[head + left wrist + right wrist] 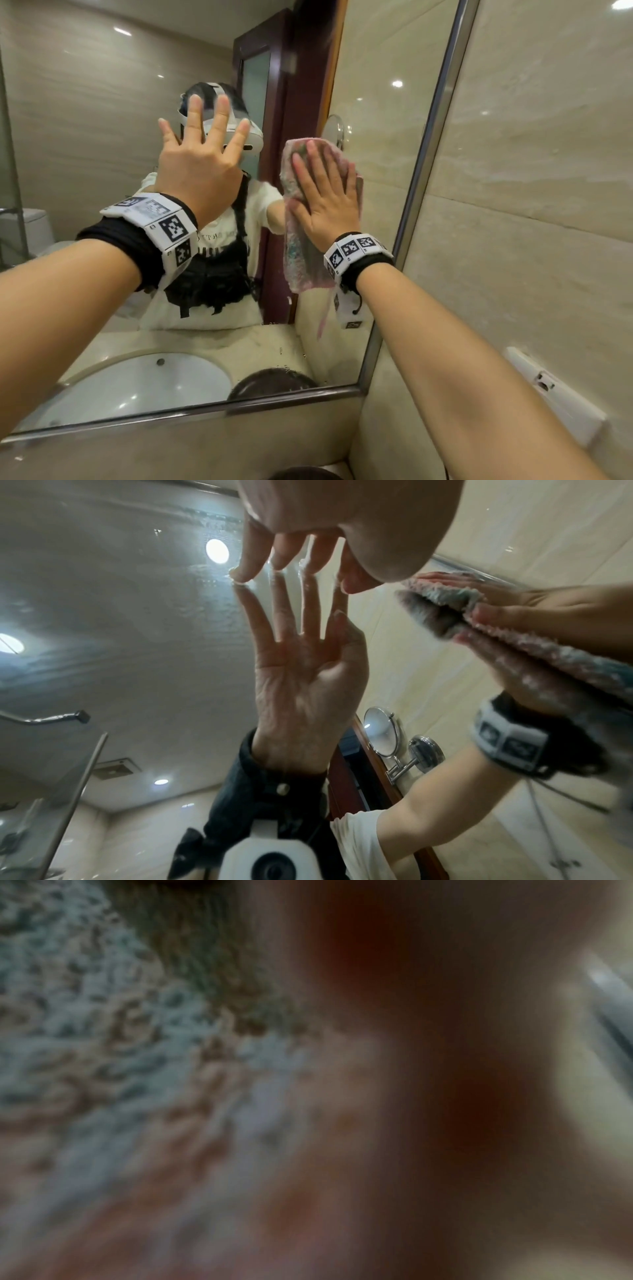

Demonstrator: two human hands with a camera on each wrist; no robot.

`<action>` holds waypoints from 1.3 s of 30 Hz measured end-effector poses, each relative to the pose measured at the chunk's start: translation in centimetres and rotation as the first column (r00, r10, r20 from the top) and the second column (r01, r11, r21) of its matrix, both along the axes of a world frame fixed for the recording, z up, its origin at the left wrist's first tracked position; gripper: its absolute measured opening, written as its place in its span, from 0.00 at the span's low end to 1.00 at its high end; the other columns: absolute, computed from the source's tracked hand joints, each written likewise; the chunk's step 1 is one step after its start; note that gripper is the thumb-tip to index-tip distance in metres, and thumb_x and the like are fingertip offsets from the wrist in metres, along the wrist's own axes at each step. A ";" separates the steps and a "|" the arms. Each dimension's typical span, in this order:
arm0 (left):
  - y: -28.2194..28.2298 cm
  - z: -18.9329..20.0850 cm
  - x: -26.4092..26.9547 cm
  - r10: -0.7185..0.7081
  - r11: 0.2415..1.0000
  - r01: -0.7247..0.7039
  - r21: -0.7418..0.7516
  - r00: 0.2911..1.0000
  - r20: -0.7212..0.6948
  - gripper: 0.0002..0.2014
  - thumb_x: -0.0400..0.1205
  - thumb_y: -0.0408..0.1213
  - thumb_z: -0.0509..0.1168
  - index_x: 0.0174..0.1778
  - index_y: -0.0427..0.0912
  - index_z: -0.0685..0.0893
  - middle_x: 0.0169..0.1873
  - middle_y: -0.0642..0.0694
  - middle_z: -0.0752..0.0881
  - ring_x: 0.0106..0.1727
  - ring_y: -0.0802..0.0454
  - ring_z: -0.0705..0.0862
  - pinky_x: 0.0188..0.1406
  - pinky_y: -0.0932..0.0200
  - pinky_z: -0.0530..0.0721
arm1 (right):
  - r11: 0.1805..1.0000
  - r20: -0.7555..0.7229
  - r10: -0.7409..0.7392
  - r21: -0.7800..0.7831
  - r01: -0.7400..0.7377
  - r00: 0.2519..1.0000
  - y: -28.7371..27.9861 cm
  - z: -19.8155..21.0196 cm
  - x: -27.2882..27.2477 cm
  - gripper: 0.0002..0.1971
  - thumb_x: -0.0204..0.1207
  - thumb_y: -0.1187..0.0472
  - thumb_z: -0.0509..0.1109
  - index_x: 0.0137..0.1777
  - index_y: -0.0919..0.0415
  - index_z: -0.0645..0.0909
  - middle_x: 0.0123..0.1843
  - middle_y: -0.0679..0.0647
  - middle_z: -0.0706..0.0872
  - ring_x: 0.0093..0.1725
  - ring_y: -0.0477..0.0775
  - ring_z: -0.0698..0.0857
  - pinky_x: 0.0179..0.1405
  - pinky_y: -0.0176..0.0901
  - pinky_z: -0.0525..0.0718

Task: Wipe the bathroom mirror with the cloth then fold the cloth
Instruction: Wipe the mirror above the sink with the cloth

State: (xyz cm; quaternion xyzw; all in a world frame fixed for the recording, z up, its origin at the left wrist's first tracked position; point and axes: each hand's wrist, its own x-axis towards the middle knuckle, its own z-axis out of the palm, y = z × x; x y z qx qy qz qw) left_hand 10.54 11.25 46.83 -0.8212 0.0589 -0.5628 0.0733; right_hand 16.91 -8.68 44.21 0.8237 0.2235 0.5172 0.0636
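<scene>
The bathroom mirror (85,120) fills the wall ahead in the head view. A fluffy pink, grey and teal cloth (298,246) is held flat against the glass right of centre, its lower end hanging free. My right hand (325,198) presses it there with straight fingers laid over it. My left hand (202,150) is spread wide, left of the cloth. In the left wrist view its fingertips (246,572) touch the glass, with the cloth (441,596) to their right. The right wrist view is blurred and shows only cloth (85,1042) close up.
The mirror's metal frame (435,137) runs down the right side and along the bottom. A beige marble wall (531,171) carrying a white socket plate (555,394) stands to the right. The glass reflects a white sink (137,387) and a round wall mirror (334,130).
</scene>
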 end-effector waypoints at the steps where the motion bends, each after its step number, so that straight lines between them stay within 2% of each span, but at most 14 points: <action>1: -0.1 0.0 -0.2 0.005 1.000 -0.005 0.001 1.000 -0.008 0.22 0.85 0.34 0.56 0.77 0.37 0.68 0.77 0.27 0.63 0.74 0.18 0.61 0.59 0.13 0.61 | 0.996 -0.009 0.001 0.092 0.000 1.000 -0.2 -0.2 0.1 0.32 0.81 0.42 0.46 0.83 0.51 0.49 0.85 0.55 0.51 0.83 0.54 0.45 0.77 0.55 0.28; 4: -0.9 -0.1 -0.8 0.031 0.999 -0.032 -0.036 0.999 -0.020 0.26 0.83 0.38 0.56 0.78 0.39 0.64 0.79 0.30 0.59 0.78 0.24 0.58 0.65 0.16 0.58 | 0.953 -0.010 0.003 0.305 0.000 1.000 -0.6 -1.4 0.3 0.32 0.81 0.42 0.46 0.83 0.52 0.48 0.85 0.56 0.50 0.83 0.54 0.45 0.76 0.53 0.26; 8: -2.8 -3.0 -1.2 -0.024 1.000 0.023 -0.018 1.000 -0.011 0.30 0.81 0.43 0.50 0.81 0.42 0.56 0.82 0.35 0.53 0.81 0.31 0.52 0.72 0.22 0.49 | 0.892 0.024 -0.042 0.451 0.027 0.999 -0.8 -3.0 0.7 0.32 0.80 0.42 0.45 0.82 0.56 0.55 0.84 0.59 0.58 0.83 0.60 0.54 0.77 0.54 0.31; 12: -4.2 -8.5 -0.4 -0.074 0.986 0.082 0.143 0.995 -0.061 0.30 0.78 0.39 0.53 0.79 0.41 0.63 0.80 0.37 0.60 0.81 0.34 0.58 0.74 0.26 0.57 | 0.894 0.035 -0.059 0.446 0.037 0.998 -1.7 -5.1 1.1 0.35 0.81 0.39 0.38 0.81 0.59 0.58 0.82 0.61 0.62 0.82 0.63 0.59 0.79 0.54 0.33; 15: -3.6 -11.5 -0.5 -0.044 0.983 0.065 0.174 0.992 -0.119 0.30 0.78 0.39 0.55 0.79 0.40 0.64 0.81 0.36 0.59 0.81 0.36 0.57 0.73 0.26 0.58 | 0.892 0.034 -0.097 0.447 0.071 0.995 -2.7 -7.7 1.7 0.33 0.82 0.41 0.43 0.81 0.59 0.58 0.81 0.62 0.64 0.80 0.63 0.62 0.79 0.54 0.37; 17: -2.8 -13.0 -0.5 -0.018 0.979 0.041 0.199 0.993 -0.113 0.29 0.80 0.40 0.54 0.80 0.42 0.63 0.81 0.37 0.58 0.82 0.37 0.56 0.74 0.27 0.57 | 0.874 0.016 -0.134 0.473 0.111 0.991 -3.3 -9.6 2.0 0.31 0.82 0.42 0.43 0.81 0.58 0.54 0.81 0.62 0.64 0.81 0.61 0.59 0.78 0.55 0.39; 19: -1.8 -14.2 -0.4 -0.023 0.974 0.044 0.224 0.995 -0.099 0.28 0.82 0.43 0.51 0.81 0.45 0.60 0.81 0.37 0.56 0.82 0.37 0.55 0.75 0.29 0.58 | 0.863 -0.028 -0.143 0.487 0.138 0.989 -4.1 -11.7 2.2 0.32 0.82 0.41 0.37 0.80 0.58 0.52 0.81 0.63 0.64 0.80 0.59 0.56 0.79 0.55 0.40; 22: -0.6 -15.6 -0.3 -0.024 0.961 0.034 0.273 0.999 -0.040 0.27 0.85 0.46 0.51 0.81 0.45 0.60 0.81 0.36 0.56 0.82 0.38 0.56 0.75 0.31 0.62 | 0.854 -0.076 -0.152 0.492 0.169 0.985 -4.9 -14.9 2.1 0.32 0.82 0.41 0.35 0.81 0.58 0.49 0.80 0.66 0.65 0.79 0.61 0.55 0.79 0.56 0.41; 25: 0.1 -16.6 0.1 -0.050 0.963 0.050 0.266 0.999 -0.007 0.26 0.84 0.46 0.52 0.79 0.45 0.65 0.80 0.38 0.57 0.81 0.39 0.56 0.76 0.33 0.60 | 0.852 -0.078 -0.157 0.493 0.175 0.985 -5.2 -17.2 2.1 0.29 0.82 0.42 0.35 0.80 0.54 0.43 0.79 0.68 0.65 0.79 0.63 0.55 0.79 0.57 0.42; 29: 0.7 -18.2 0.7 -0.091 0.957 0.089 0.276 0.996 -0.006 0.24 0.83 0.48 0.54 0.75 0.46 0.72 0.77 0.40 0.62 0.82 0.44 0.51 0.78 0.40 0.55 | 0.839 -0.112 -0.180 0.501 0.212 0.977 -4.3 -17.6 1.9 0.33 0.82 0.42 0.35 0.80 0.64 0.49 0.79 0.71 0.64 0.79 0.68 0.57 0.79 0.61 0.46; 32: 0.6 -19.1 -0.2 -0.153 0.967 0.146 0.208 0.988 0.017 0.22 0.83 0.46 0.57 0.74 0.47 0.72 0.76 0.38 0.63 0.79 0.40 0.59 0.77 0.38 0.60 | 0.857 -0.114 -0.116 0.491 0.157 0.987 -1.6 -18.5 0.6 0.34 0.82 0.42 0.36 0.78 0.66 0.53 0.78 0.71 0.66 0.79 0.69 0.58 0.76 0.67 0.55; 34: 0.7 -19.5 -1.4 -0.168 0.982 0.164 0.091 0.985 0.047 0.22 0.83 0.43 0.57 0.74 0.46 0.69 0.75 0.37 0.61 0.77 0.38 0.60 0.76 0.37 0.61 | 0.877 -0.092 -0.041 0.474 0.081 0.995 1.1 -20.0 -0.3 0.33 0.82 0.42 0.38 0.81 0.65 0.48 0.81 0.70 0.58 0.81 0.68 0.52 0.76 0.69 0.56; 37: 1.6 -20.7 -2.3 -0.144 0.989 0.145 -0.038 0.989 0.022 0.23 0.82 0.43 0.57 0.74 0.46 0.65 0.74 0.37 0.59 0.76 0.37 0.61 0.75 0.39 0.59 | 0.933 -0.068 0.052 0.360 -0.024 0.996 5.1 -22.7 -1.1 0.38 0.81 0.43 0.45 0.81 0.59 0.30 0.82 0.62 0.28 0.82 0.62 0.32 0.78 0.69 0.41; 39: 2.4 -21.8 -2.5 -0.146 0.988 0.146 -0.044 0.989 -0.001 0.21 0.82 0.42 0.59 0.71 0.45 0.67 0.73 0.37 0.61 0.75 0.37 0.63 0.73 0.37 0.63 | 0.978 -0.059 0.050 0.207 -0.036 0.997 6.5 -24.1 -1.4 0.41 0.78 0.43 0.47 0.80 0.57 0.27 0.82 0.59 0.26 0.81 0.61 0.27 0.77 0.68 0.33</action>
